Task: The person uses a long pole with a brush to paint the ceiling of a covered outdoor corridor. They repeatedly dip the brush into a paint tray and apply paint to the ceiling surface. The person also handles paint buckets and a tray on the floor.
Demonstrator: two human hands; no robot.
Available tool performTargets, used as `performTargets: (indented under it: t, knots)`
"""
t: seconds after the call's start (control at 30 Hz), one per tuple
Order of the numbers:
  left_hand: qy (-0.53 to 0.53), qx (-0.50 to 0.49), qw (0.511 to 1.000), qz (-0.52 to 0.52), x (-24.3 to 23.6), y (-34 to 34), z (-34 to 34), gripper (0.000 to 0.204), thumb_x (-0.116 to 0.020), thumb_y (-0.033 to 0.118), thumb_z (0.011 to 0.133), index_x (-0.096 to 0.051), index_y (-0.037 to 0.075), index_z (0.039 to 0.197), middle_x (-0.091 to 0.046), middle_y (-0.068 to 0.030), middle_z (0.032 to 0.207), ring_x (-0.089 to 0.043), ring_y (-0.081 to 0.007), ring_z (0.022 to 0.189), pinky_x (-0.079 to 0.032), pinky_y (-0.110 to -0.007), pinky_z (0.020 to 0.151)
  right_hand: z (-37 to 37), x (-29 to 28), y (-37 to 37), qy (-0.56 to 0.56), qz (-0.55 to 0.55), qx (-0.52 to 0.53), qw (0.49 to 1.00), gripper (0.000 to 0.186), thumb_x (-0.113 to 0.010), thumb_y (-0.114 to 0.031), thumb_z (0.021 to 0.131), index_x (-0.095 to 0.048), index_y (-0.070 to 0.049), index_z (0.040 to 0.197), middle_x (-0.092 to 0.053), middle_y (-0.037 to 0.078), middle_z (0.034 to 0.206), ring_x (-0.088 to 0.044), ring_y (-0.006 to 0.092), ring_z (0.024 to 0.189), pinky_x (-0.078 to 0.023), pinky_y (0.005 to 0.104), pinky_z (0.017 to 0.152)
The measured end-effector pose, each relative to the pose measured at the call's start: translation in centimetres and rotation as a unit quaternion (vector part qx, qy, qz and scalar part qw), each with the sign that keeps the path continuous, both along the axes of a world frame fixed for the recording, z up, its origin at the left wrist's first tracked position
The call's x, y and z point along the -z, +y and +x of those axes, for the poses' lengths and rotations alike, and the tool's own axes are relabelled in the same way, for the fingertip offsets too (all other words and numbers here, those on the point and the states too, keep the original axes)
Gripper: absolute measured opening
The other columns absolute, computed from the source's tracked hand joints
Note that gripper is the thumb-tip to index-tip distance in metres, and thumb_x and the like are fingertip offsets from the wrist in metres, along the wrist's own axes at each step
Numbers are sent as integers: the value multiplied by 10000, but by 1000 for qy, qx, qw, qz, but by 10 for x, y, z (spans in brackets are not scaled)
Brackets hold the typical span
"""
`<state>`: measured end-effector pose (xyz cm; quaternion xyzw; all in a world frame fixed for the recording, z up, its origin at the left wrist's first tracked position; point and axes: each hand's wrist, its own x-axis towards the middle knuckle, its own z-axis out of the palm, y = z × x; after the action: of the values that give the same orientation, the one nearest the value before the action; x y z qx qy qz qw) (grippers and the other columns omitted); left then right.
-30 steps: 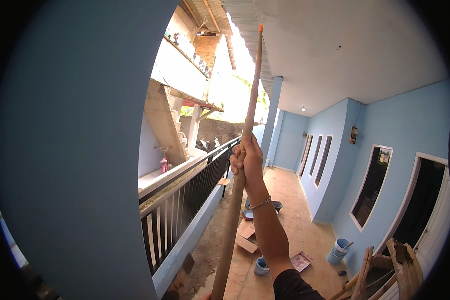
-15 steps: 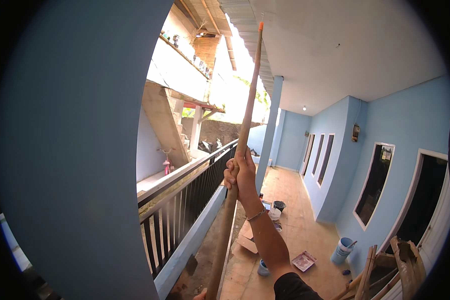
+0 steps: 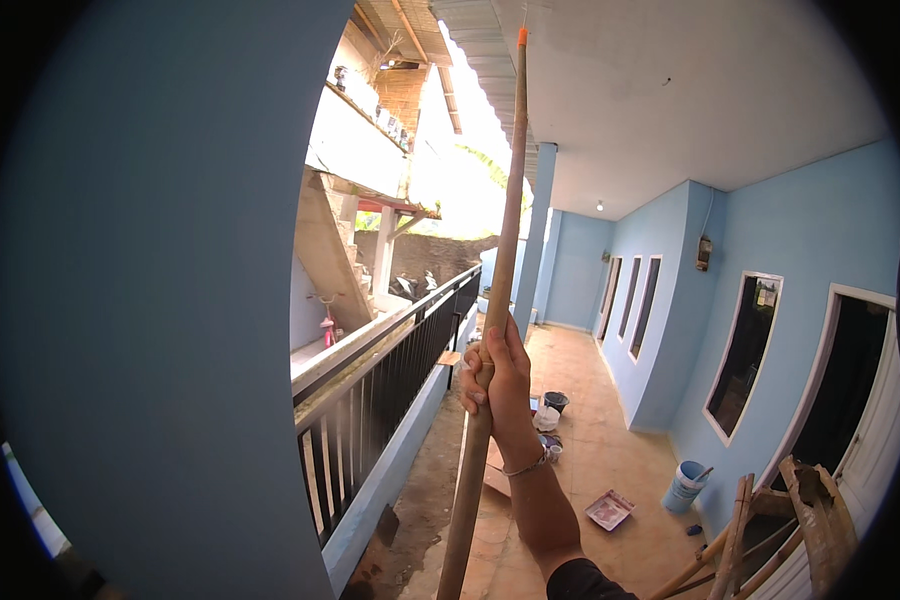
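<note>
A long tan wooden pole [image 3: 508,240] runs nearly upright through the middle of the head view. My right hand [image 3: 508,388] is closed around it, fingers wrapped over its left side. An orange piece [image 3: 522,37] caps the far end, and a thin metal rod sticks out beyond it, close to the white ceiling [image 3: 660,120]. What the rod carries, if anything, is too faint to make out. The pole's lower end leaves the picture at the bottom edge. My left hand is out of the picture.
A blue pillar [image 3: 160,300] fills the left. Beside it runs a black metal railing [image 3: 390,380]. On the tiled floor lie a paint tray [image 3: 610,510], a blue bucket [image 3: 684,488] and a dark bucket [image 3: 556,402]. Wooden trestle legs [image 3: 740,540] stand lower right.
My right hand sits lower and slightly farther right in the picture, still around the pole. The orange end has risen a little. Fingers seen at the bottom edge earlier have left the picture.
</note>
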<state>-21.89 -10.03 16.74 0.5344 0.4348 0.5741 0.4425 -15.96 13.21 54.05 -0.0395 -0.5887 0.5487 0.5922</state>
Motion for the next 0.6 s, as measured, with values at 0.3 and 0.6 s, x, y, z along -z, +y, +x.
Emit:
performTargets:
  t: [0.3,0.6]
  knots:
    - [4,-54,998,14,-144,115,53,161,-708,109,861,-577,19,835,-538,-19,566,-531,-122,458,-412,-307,396,34,-90,155,-2,-6,13,1000,290,-429,-275,1086,-438,-166,1355,-464,13,760,-432,58,449,-401,225,339]
    - [-24,-65,997,22,-107,126,48,155,-690,80,802,-563,26,872,-534,-28,613,-530,-136,477,-441,-315,427,31,-59,150,-18,-3,24,1000,200,-426,-284,1093,-453,-183,1264,-465,8,746,-429,63,424,-403,231,325]
